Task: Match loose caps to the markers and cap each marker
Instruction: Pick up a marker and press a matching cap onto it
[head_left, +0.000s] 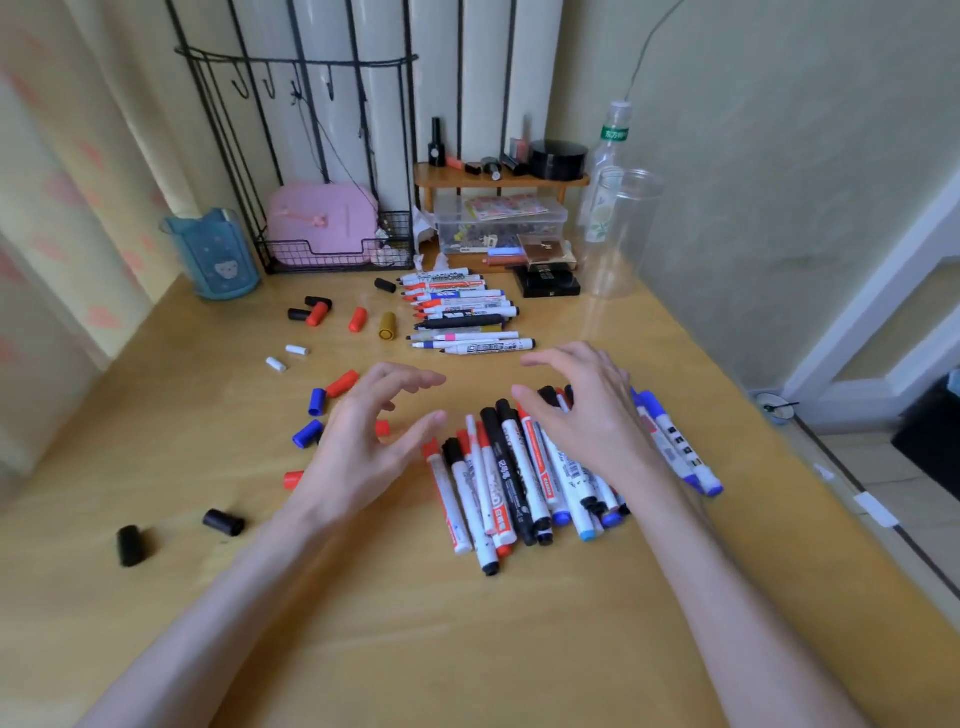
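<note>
A pile of capped markers (511, 478) lies in the middle of the yellow table (415, 623). A second group of uncapped markers (462, 312) lies in a row farther back. Loose caps are scattered on the left: red caps (343, 383), blue caps (307, 433), black caps (223, 521), white caps (276, 364) and a gold cap (387, 326). My left hand (363, 441) hovers just left of the pile with its fingers spread and holds nothing. My right hand (582, 410) hangs over the pile's right side, fingers loosely spread and empty; it hides some markers.
At the back stand a blue bin (218, 254), a wire rack (332, 249) holding a pink case, a wooden shelf (498, 179) with small bottles, a clear box (498, 223), a clear jar (621, 234) and a bottle (610, 150). The table's edge runs along the right.
</note>
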